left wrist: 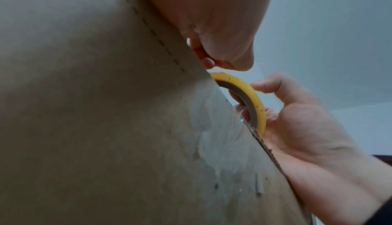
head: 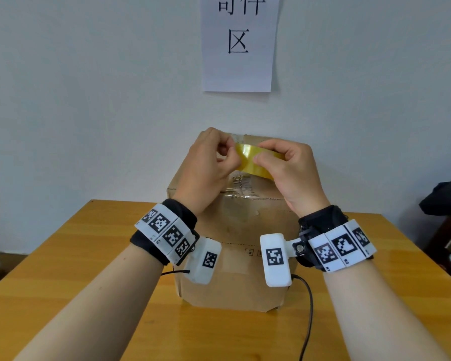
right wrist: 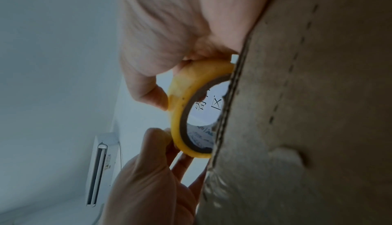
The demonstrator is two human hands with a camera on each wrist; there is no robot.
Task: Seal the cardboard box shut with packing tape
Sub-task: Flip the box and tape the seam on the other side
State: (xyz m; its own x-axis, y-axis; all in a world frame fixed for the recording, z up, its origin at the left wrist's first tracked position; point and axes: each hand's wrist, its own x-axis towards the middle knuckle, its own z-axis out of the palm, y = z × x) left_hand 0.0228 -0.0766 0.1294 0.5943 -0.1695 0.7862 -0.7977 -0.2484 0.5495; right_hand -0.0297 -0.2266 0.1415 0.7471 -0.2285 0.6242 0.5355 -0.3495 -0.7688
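A brown cardboard box (head: 235,256) stands on the wooden table (head: 76,256), with old clear tape along its top seam. Just above the box top, both hands hold a yellow roll of packing tape (head: 250,160). My right hand (head: 261,155) grips the roll's right side, thumb on the outer face (right wrist: 152,94). My left hand (head: 229,155) pinches the roll's left edge with curled fingers and thumb. In the left wrist view the roll (left wrist: 254,104) sits in the right hand (left wrist: 297,119), close against the box edge (left wrist: 106,111). I see no loose tape end.
A white paper sign (head: 238,43) with black characters hangs on the wall behind the box. A black cable (head: 307,308) runs across the table near my right arm. A dark object (head: 445,196) sits off the table's right side. A wall air conditioner (right wrist: 99,170) shows in the right wrist view.
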